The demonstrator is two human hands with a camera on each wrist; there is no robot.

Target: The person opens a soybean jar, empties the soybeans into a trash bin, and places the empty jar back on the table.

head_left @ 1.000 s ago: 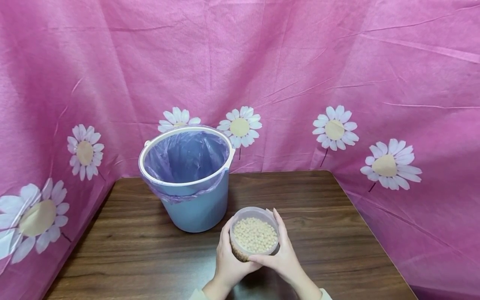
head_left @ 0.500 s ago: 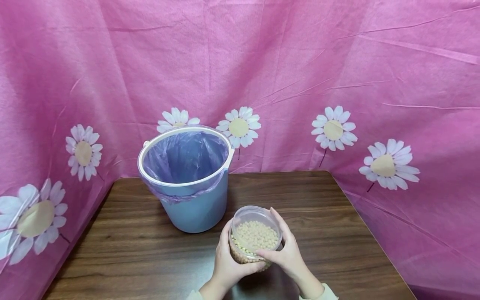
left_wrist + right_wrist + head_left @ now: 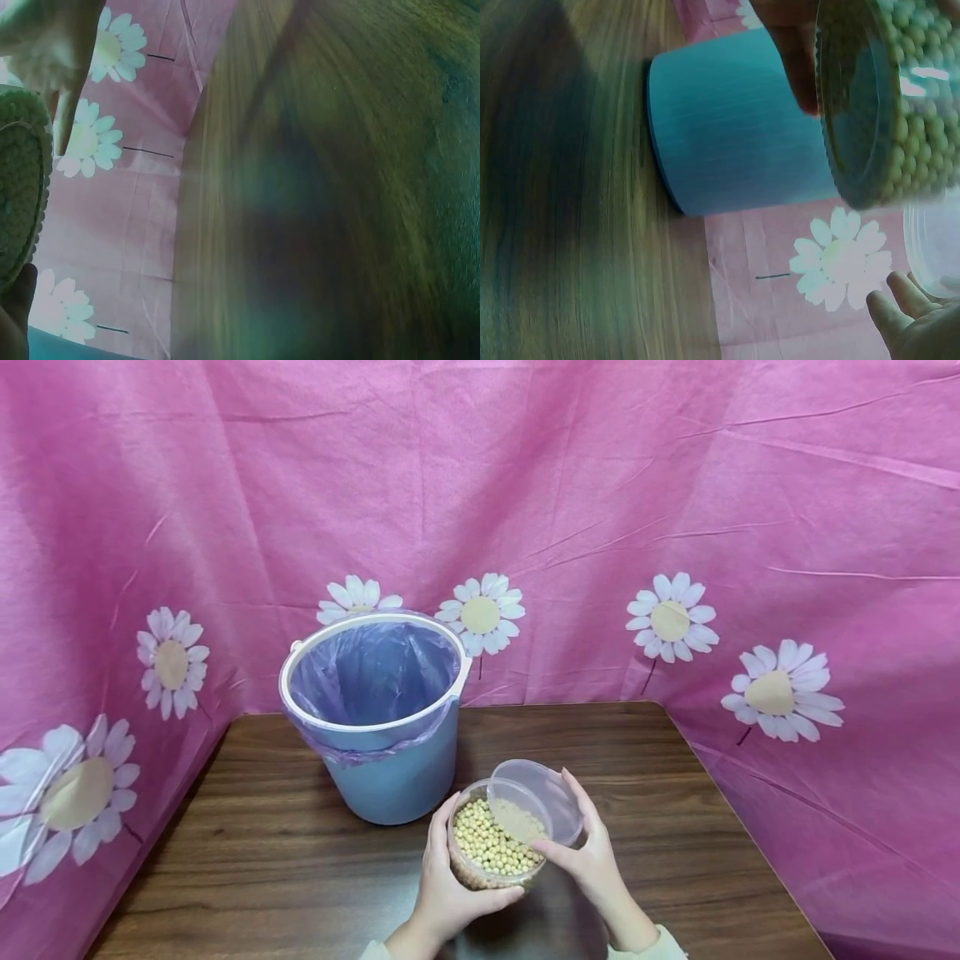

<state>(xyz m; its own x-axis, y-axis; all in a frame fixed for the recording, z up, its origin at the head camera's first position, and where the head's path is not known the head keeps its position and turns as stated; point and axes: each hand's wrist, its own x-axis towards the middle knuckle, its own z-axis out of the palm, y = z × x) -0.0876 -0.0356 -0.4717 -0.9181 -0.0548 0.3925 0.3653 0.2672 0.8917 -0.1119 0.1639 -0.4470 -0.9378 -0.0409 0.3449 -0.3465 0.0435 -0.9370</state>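
The left wrist view is blurred, showing little beyond wood grain. Right of the blue bucket [image 3: 378,718], the left hand [image 3: 450,881] wraps around the clear tub of beans [image 3: 487,847] above the table [image 3: 675,827]. The right hand [image 3: 592,860] pinches the lifted lid [image 3: 540,797], tilted over the tub's right rim.

A pink cloth backdrop [image 3: 570,485] hangs behind and to both sides, creased with long folds and printed with white daisies with tan centres [image 3: 671,617], some on thin dark stems; it closes in the space like a tent; in front of it stands a dark brown wooden table [image 3: 660,827] with a streaked grain, its far edge against the cloth; the light is soft and even, with a faint sheen on the near tabletop; the wrist views show the same wood and cloth, blurred.
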